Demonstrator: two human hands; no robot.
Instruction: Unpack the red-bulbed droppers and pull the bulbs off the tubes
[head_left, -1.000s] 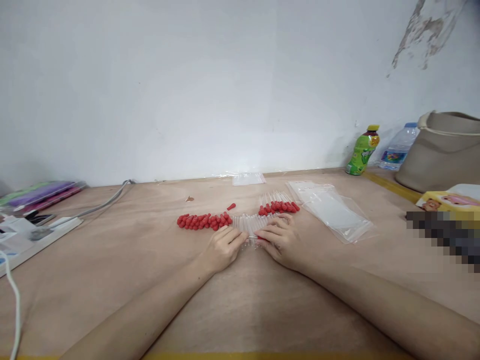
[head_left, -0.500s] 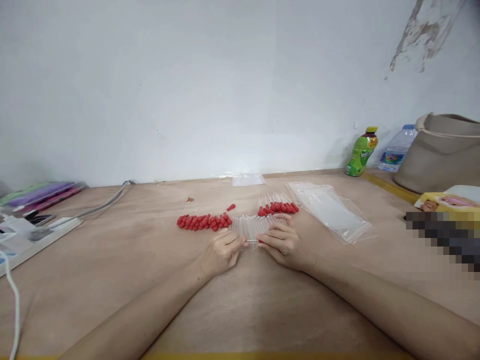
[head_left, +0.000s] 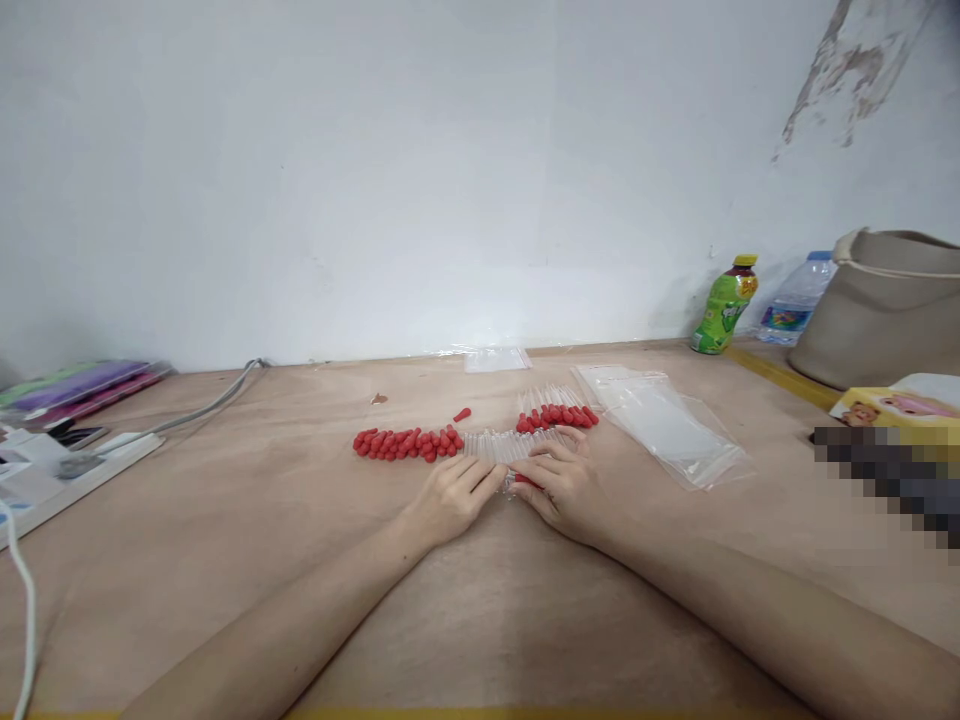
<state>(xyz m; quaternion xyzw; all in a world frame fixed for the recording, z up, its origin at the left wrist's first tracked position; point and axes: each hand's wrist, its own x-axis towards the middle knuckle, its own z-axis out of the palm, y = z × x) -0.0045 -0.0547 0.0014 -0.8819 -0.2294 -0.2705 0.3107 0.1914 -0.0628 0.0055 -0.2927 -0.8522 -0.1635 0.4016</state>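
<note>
My right hand [head_left: 561, 487] is closed on a red rubber dropper bulb [head_left: 528, 481], pinched between thumb and fingers. My left hand [head_left: 459, 492] is closed at the other end, its fingers covering most of the thin clear dropper tube that meets the bulb. Just beyond both hands lies a row of clear dropper tubes [head_left: 496, 446], partly hidden by the fingers. Loose red bulbs [head_left: 405, 444] are heaped to the left of that row, and a single red bulb [head_left: 462, 414] lies apart behind them. Droppers with red bulbs fitted [head_left: 559, 416] rest side by side behind my right hand.
Clear plastic bags [head_left: 660, 420] lie to the right, and another bag [head_left: 496, 360] is by the wall. A green bottle [head_left: 723, 308], a water bottle [head_left: 796, 300] and a grey-brown bucket-shaped bag [head_left: 885, 310] stand far right. A power strip [head_left: 97, 485] with cables is at left.
My hands have drawn closer together. My left fingers now cover the clear tube that showed between the hands, and more of the red bulb shows at my right fingers.
</note>
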